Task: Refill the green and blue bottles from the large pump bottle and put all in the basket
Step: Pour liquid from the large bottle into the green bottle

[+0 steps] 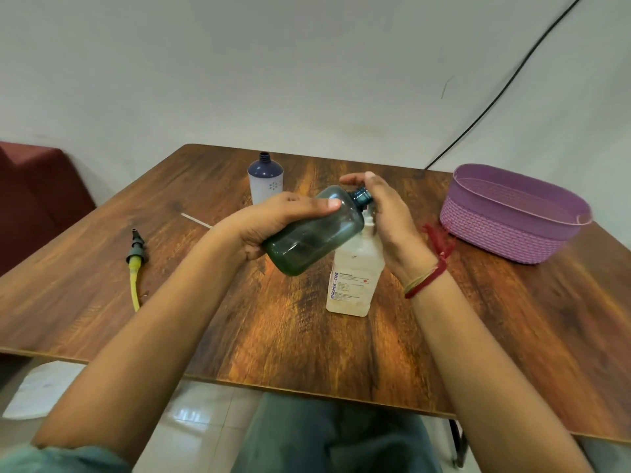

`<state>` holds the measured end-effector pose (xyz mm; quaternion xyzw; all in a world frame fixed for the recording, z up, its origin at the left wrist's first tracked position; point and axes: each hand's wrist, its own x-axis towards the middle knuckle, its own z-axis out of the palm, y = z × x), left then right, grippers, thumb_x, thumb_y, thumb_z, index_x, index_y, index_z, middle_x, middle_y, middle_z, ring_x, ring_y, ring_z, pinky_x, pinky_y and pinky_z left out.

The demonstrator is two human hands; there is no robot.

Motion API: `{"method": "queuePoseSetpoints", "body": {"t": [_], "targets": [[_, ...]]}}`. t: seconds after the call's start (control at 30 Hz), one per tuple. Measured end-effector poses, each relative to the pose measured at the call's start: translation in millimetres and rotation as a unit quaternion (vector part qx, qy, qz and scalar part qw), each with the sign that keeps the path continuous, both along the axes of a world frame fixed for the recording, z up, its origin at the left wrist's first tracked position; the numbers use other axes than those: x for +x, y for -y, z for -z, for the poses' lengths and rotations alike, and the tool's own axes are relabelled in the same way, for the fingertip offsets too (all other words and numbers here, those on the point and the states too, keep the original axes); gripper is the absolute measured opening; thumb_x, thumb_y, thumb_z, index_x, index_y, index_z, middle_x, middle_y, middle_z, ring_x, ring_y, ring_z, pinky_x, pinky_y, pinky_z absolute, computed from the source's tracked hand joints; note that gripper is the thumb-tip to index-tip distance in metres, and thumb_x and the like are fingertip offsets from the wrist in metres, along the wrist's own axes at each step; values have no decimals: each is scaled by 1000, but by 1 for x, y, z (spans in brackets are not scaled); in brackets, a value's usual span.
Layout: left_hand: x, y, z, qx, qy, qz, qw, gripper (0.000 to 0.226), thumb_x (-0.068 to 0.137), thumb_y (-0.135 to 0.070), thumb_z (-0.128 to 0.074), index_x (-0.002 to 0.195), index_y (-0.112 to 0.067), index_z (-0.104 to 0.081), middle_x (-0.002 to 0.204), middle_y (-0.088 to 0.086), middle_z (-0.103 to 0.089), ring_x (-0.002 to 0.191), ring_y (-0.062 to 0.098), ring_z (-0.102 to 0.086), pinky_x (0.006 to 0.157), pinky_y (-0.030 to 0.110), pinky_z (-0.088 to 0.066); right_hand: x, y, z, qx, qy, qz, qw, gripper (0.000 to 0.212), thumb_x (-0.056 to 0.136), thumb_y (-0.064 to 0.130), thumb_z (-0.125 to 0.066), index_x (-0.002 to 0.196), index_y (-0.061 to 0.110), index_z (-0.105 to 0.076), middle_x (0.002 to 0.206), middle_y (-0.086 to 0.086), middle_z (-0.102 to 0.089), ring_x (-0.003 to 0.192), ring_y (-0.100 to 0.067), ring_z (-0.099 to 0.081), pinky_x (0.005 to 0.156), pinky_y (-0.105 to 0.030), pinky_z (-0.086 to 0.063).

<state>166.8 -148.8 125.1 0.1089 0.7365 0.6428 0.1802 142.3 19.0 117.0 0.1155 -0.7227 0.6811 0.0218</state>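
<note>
Centre frame: our left hand (273, 216) grips the green bottle (316, 230), tilted so its open neck meets the pump | right hand (379, 213) pressed flat on pump bottle (355, 278) | blue bottle (265, 177) upper centre, uncapped | basket (512, 213) right, on surface (290, 319).

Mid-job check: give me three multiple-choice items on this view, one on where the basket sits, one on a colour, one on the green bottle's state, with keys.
1. Where is the basket?
A. on the table's right side
B. on the floor
C. beside the blue bottle

2. What colour is the basket?
A. yellow
B. purple
C. white

3. How is the green bottle held?
A. upright, capped
B. lying on the table
C. tilted, uncapped, mouth by the pump

Key: 1 A, it stands on the table to the right of both hands. 2 B, its woven wall is purple. 3 C, the left hand tips its open neck toward the large pump bottle, whose top the right hand covers.
</note>
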Motion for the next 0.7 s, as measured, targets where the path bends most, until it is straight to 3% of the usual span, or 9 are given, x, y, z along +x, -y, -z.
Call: {"method": "queuePoseSetpoints", "body": {"t": [0.13,0.33,0.4,0.5,0.6,0.7], "targets": [[0,-6,6,-4,-37,-24,999,102,26,-70,-83,102,-4,-62,90,9,-69,78,22,-64,74,31,-52,-3,0,5,-65,-36,28,997,22,98,17,-37,99,26,-56,113,-18,-59,93,-22,-59,83,-38,-50],[-2,-4,5,-13,-48,-11,999,88,29,-70,-82,91,-10,-65,78,2,-70,66,13,-66,61,22,-53,-11,0,2,-99,-39,65,992,35,89,-9,-34,92,23,-50,93,-2,-57,83,-6,-54,72,-18,-45],[-1,-1,4,-14,-47,-13,999,90,27,-69,-83,91,-9,-64,75,1,-70,64,12,-65,58,21,-53,-10,3,2,-90,-33,49,994,30,92,-4,-38,88,22,-52,95,-5,-57,83,-8,-55,69,-16,-47],[1,0,3,-3,-38,-7,999,91,26,-68,-84,92,-9,-64,74,0,-71,63,12,-65,58,20,-53,-7,5,5,-21,-35,44,998,27,99,12,-39,81,21,-57,95,-3,-59,87,-13,-54,76,-24,-47],[-1,1,-1,-21,-45,-3,999,73,41,-56,-81,95,-10,-63,73,-2,-71,64,12,-65,59,20,-54,-5,-1,-1,-17,7,-3,1000,29,100,19,-39,80,19,-61,96,0,-59,93,-17,-54,82,-33,-48],[-4,5,-5,-36,-56,3,998,60,51,-55,-71,93,-12,-64,76,-1,-72,65,13,-66,59,20,-53,-5,-14,-22,19,87,-85,992,24,98,30,-45,89,18,-64,98,-1,-61,89,-17,-56,71,-28,-49]]}}
